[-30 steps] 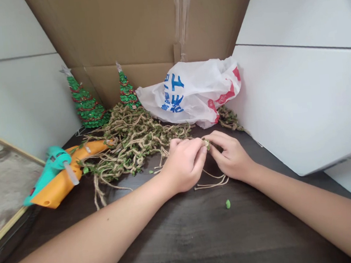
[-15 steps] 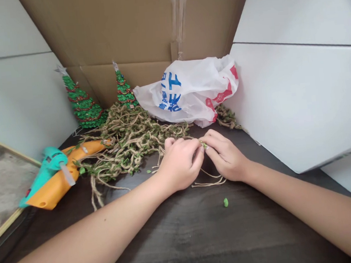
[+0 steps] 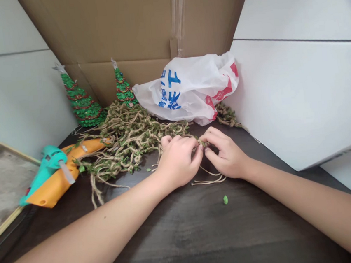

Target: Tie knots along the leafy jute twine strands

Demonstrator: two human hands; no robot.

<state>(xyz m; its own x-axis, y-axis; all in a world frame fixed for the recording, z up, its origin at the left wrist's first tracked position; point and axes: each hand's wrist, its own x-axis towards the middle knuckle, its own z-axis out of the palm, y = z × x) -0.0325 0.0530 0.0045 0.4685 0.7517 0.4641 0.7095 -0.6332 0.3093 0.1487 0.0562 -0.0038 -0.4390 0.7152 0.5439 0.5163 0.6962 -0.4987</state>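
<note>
Both hands meet above the dark table, fingertips pinched on a small piece of leafy twine (image 3: 202, 144) with bits of green. My left hand (image 3: 180, 160) is closed on its left side, and my right hand (image 3: 227, 153) pinches it from the right with thumb and fingers. Most of the piece is hidden by the fingers. Loose twine ends (image 3: 209, 181) trail on the table below them. A tangled pile of twine with green leaves (image 3: 132, 135) spreads behind and to the left of my left hand. One loose green leaf (image 3: 225, 200) lies in front of my hands.
A teal glue gun (image 3: 47, 168) rests on an orange holder (image 3: 55, 188) at the left. Two green tinsel trees (image 3: 82, 101) stand at the back. Behind my hands lies a white plastic bag (image 3: 190, 88), with more leafy twine (image 3: 226, 115) beside it. White panels (image 3: 297, 103) and cardboard (image 3: 115, 25) surround the table.
The fingertips have shifted slightly on the leafy twine, and my right fingers sit a little further apart. Both hands stay in nearly the same place.
</note>
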